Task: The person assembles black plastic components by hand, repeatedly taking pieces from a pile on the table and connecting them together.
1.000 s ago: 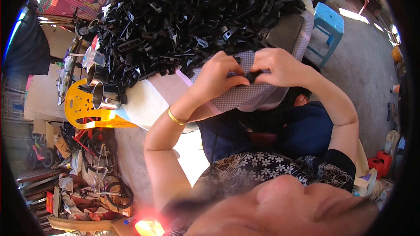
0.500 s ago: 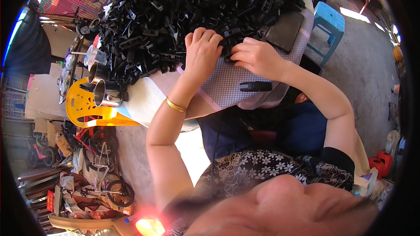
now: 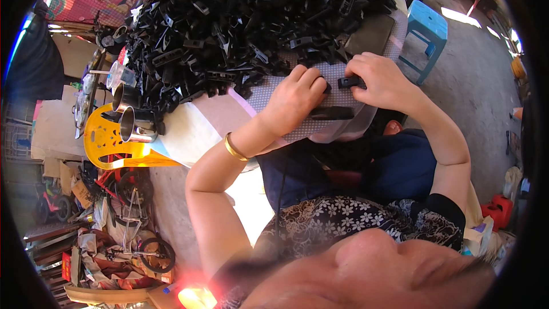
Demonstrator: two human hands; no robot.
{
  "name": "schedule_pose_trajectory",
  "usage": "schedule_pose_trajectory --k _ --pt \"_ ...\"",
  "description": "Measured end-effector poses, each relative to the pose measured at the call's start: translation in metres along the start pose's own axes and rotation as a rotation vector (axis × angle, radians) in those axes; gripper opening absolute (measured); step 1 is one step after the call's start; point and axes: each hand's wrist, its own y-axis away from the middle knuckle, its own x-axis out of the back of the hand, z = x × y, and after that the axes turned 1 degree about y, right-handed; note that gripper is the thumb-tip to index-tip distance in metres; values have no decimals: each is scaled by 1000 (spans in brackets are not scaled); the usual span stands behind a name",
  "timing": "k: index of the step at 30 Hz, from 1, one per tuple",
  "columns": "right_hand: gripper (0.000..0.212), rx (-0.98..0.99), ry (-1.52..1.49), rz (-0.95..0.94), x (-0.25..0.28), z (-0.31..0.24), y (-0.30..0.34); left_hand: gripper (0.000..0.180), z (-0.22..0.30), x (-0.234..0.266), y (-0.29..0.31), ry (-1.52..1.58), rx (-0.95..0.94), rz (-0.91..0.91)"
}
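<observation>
Near the black parts heap (image 3: 246, 23), our left hand (image 3: 294, 100) pinches a dark piece (image 3: 327, 88). Our right hand (image 3: 377, 80) grips a plastic part (image 3: 349, 82).

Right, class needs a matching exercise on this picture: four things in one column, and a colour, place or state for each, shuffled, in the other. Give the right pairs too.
1. Pile
2. Stool
3. Bracelet
4. Right hand

A. Gold
B. Holding a black part
C. Heaped on the table
D. Blue

Pairs: 1-C, 2-D, 3-A, 4-B
</observation>
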Motion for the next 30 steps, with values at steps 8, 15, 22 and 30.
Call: schedule_pose_trajectory --k 8,15,22,30 --pt "21 5 -65 102 5 -3 4 40 -9 17 3 361 314 83" --pt "23 137 -2 112 0 -15 -2 24 -11 11 7 291 353 -46" --pt "21 286 -75 64 -8 -2 -16 22 -7 6 3 405 401 -53" --pt "22 270 -321 -193 6 -8 -9 18 -20 31 -4 394 145 -32"
